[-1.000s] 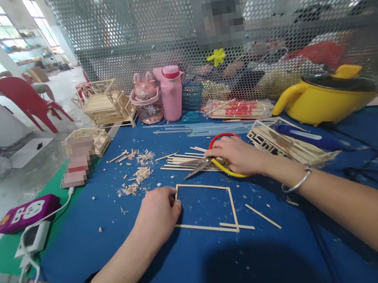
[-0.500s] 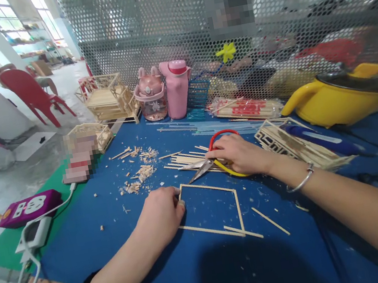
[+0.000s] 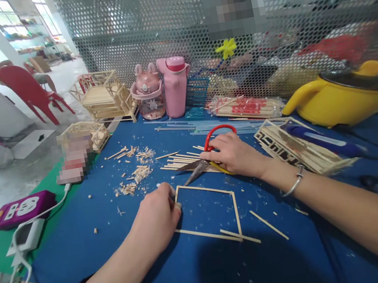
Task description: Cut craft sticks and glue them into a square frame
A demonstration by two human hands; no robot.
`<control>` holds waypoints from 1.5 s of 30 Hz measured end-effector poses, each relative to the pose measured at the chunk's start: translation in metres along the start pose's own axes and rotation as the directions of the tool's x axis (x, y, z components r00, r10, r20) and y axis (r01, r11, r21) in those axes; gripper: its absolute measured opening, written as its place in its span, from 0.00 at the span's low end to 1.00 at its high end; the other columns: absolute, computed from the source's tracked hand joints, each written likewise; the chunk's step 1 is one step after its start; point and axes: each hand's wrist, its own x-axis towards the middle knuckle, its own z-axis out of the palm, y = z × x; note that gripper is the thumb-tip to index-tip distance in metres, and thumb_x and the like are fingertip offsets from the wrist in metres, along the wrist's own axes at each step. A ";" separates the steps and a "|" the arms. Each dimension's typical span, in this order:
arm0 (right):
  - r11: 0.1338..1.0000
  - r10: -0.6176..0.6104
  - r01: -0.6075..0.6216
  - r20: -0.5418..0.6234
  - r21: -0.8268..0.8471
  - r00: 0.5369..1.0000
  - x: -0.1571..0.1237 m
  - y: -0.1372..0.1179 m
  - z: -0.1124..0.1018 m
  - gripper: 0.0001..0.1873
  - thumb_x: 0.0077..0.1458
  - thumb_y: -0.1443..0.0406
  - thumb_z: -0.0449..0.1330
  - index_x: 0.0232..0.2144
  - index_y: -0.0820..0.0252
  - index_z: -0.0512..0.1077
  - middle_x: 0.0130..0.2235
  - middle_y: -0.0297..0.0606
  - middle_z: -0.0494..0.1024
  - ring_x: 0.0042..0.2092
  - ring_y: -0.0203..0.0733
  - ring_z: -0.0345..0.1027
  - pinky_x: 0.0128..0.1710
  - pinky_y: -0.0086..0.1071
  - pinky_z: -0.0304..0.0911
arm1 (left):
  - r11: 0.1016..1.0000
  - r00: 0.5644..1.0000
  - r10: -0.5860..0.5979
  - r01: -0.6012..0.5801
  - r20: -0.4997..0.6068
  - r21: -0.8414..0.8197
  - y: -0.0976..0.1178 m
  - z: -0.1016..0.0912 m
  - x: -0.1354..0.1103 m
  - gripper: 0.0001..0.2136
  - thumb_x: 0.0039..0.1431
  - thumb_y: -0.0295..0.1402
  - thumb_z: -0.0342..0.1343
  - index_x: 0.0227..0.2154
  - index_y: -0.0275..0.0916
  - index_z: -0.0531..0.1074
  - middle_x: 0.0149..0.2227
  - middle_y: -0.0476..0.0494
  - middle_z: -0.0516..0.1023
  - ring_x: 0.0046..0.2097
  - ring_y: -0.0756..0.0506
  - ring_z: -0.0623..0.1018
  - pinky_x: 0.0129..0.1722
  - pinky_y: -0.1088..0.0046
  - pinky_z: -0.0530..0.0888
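Observation:
My left hand (image 3: pixel 157 213) rests on the blue table at the left side of a rectangle of thin wooden sticks (image 3: pixel 204 189). Its fingers close around the rectangle's left stick (image 3: pixel 177 195), part of which they hide. In my right hand (image 3: pixel 233 153) are scissors (image 3: pixel 197 169) with one red and one yellow handle loop. The blades are apart, one tip close to the rectangle's top-left corner. Behind the scissors lies a bunch of loose sticks (image 3: pixel 178 162). One short stick crosses the rectangle's lower right corner, and another stick (image 3: pixel 269 225) lies to its right.
Wood scraps (image 3: pixel 141 173) litter the table's left half. At the back stand wooden stick models (image 3: pixel 104 98), pink bottles (image 3: pixel 176 87) and a yellow pot (image 3: pixel 345 97) against a perforated metal screen (image 3: pixel 153 21). A blue glue-gun-like tool (image 3: pixel 320 138) lies right. A power strip (image 3: pixel 21 210) sits left.
The view has shifted slightly, moving most things a little left. My right hand now covers more of the yellow loop. My left hand stays at the same side of the rectangle.

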 end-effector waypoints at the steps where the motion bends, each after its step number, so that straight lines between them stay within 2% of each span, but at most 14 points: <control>1: 1.000 -0.001 0.001 -0.008 -0.012 1.000 0.000 0.000 0.001 0.16 0.60 0.64 0.47 0.46 0.53 0.71 0.39 0.45 0.71 0.40 0.46 0.58 0.41 0.39 0.48 | 1.000 1.000 0.000 0.000 0.001 0.008 0.000 0.000 0.000 0.04 0.50 0.28 0.52 0.31 0.40 0.66 0.25 0.50 0.74 0.28 0.48 0.73 0.28 0.74 0.63; 7: 0.986 0.027 -0.060 0.202 0.158 0.979 0.002 0.001 -0.004 0.16 0.54 0.68 0.53 0.45 0.52 0.71 0.39 0.41 0.71 0.38 0.41 0.61 0.35 0.32 0.50 | 0.995 0.999 -0.014 0.011 0.031 0.101 0.003 -0.003 0.000 0.04 0.51 0.31 0.51 0.30 0.40 0.69 0.26 0.48 0.75 0.29 0.47 0.73 0.29 0.73 0.64; 10: 0.986 0.076 -0.109 0.240 0.129 0.968 0.001 -0.005 -0.027 0.17 0.52 0.68 0.55 0.44 0.51 0.72 0.40 0.42 0.72 0.39 0.44 0.62 0.36 0.34 0.51 | 0.996 0.999 -0.020 0.016 0.039 0.084 0.004 -0.005 0.001 0.04 0.50 0.30 0.52 0.30 0.40 0.70 0.26 0.49 0.76 0.28 0.48 0.73 0.29 0.74 0.64; 14: 0.979 0.204 -0.197 0.224 -0.054 0.953 -0.006 -0.012 -0.069 0.17 0.48 0.71 0.56 0.40 0.50 0.74 0.39 0.43 0.74 0.41 0.51 0.63 0.37 0.41 0.51 | 0.998 0.999 -0.004 0.001 0.033 0.067 0.003 -0.005 0.001 0.04 0.50 0.30 0.52 0.29 0.40 0.71 0.26 0.48 0.76 0.28 0.48 0.74 0.29 0.74 0.65; 16: 0.925 0.379 -0.364 0.220 -0.110 0.899 -0.010 -0.011 -0.077 0.22 0.44 0.74 0.56 0.42 0.52 0.73 0.40 0.44 0.75 0.41 0.53 0.64 0.37 0.40 0.52 | 0.996 1.000 0.009 -0.011 0.025 0.083 0.003 -0.004 0.001 0.05 0.50 0.31 0.52 0.29 0.39 0.72 0.27 0.46 0.77 0.29 0.47 0.74 0.29 0.74 0.65; 19: 0.777 0.626 -0.618 0.248 -0.117 0.740 -0.012 -0.002 -0.065 0.24 0.44 0.72 0.57 0.47 0.58 0.69 0.41 0.48 0.75 0.39 0.50 0.67 0.32 0.36 0.56 | 0.994 0.999 0.034 -0.034 0.004 0.108 0.002 -0.003 0.001 0.07 0.50 0.30 0.52 0.31 0.38 0.73 0.29 0.43 0.78 0.31 0.46 0.75 0.31 0.73 0.66; 21: 0.733 0.669 -0.673 0.291 -0.105 0.684 -0.010 0.006 -0.053 0.22 0.44 0.67 0.60 0.45 0.62 0.70 0.39 0.49 0.76 0.35 0.47 0.68 0.29 0.34 0.57 | 0.995 0.999 0.044 -0.044 -0.002 0.095 0.002 -0.003 0.001 0.08 0.49 0.30 0.51 0.32 0.38 0.73 0.29 0.43 0.78 0.32 0.46 0.75 0.32 0.72 0.67; 22: 0.732 0.666 -0.675 0.311 -0.098 0.678 -0.007 0.008 -0.050 0.21 0.43 0.65 0.62 0.43 0.63 0.71 0.37 0.48 0.77 0.33 0.46 0.68 0.28 0.33 0.57 | 0.996 0.999 0.045 -0.045 0.002 0.080 0.001 -0.003 0.001 0.08 0.50 0.30 0.51 0.32 0.38 0.74 0.29 0.43 0.78 0.32 0.46 0.76 0.33 0.73 0.67; 26: 0.755 0.643 -0.651 0.295 -0.086 0.707 0.010 -0.015 -0.052 0.09 0.49 0.67 0.57 0.35 0.65 0.73 0.34 0.50 0.77 0.33 0.46 0.68 0.30 0.34 0.58 | 0.996 0.995 0.092 -0.093 0.021 0.004 -0.006 -0.008 0.004 0.10 0.52 0.31 0.49 0.33 0.38 0.74 0.32 0.42 0.79 0.35 0.45 0.76 0.35 0.73 0.69; 28: 0.791 0.601 -0.609 0.256 -0.058 0.757 0.021 -0.047 -0.055 0.11 0.55 0.69 0.50 0.34 0.64 0.73 0.36 0.50 0.76 0.37 0.46 0.68 0.35 0.35 0.58 | 0.995 0.995 0.102 -0.102 -0.022 0.001 -0.012 -0.012 0.008 0.11 0.54 0.31 0.47 0.35 0.37 0.74 0.35 0.40 0.79 0.37 0.45 0.76 0.38 0.72 0.69; 30: 0.849 0.502 -0.528 0.273 0.026 0.821 0.031 -0.083 -0.051 0.11 0.57 0.66 0.51 0.32 0.60 0.73 0.36 0.45 0.76 0.39 0.43 0.68 0.37 0.32 0.58 | 0.997 0.994 0.082 -0.082 -0.069 0.008 -0.018 -0.014 0.012 0.13 0.55 0.29 0.45 0.37 0.35 0.74 0.36 0.39 0.79 0.38 0.44 0.76 0.40 0.72 0.69; 34: 0.867 0.440 -0.487 0.299 0.103 0.847 0.040 -0.132 -0.032 0.11 0.56 0.65 0.51 0.30 0.62 0.72 0.36 0.45 0.74 0.39 0.42 0.67 0.36 0.31 0.59 | 0.997 0.993 0.079 -0.080 -0.087 -0.006 -0.023 -0.016 0.017 0.12 0.55 0.28 0.45 0.36 0.36 0.73 0.34 0.41 0.79 0.38 0.46 0.76 0.39 0.74 0.69; 39: 0.849 0.460 -0.512 0.297 0.129 0.837 0.041 -0.135 -0.024 0.12 0.56 0.70 0.48 0.34 0.62 0.72 0.37 0.44 0.74 0.41 0.40 0.66 0.39 0.29 0.58 | 0.997 0.992 0.081 -0.082 -0.100 -0.006 -0.023 -0.013 0.015 0.11 0.56 0.29 0.45 0.33 0.37 0.73 0.35 0.40 0.79 0.39 0.45 0.76 0.39 0.73 0.69; 45: 0.835 0.469 -0.542 0.388 0.098 0.793 0.059 -0.127 -0.029 0.07 0.48 0.71 0.54 0.27 0.62 0.72 0.32 0.44 0.76 0.35 0.42 0.68 0.31 0.29 0.57 | 0.998 0.993 0.056 -0.056 -0.105 0.001 -0.024 -0.011 0.017 0.12 0.56 0.29 0.44 0.33 0.36 0.73 0.35 0.38 0.78 0.40 0.44 0.76 0.40 0.72 0.69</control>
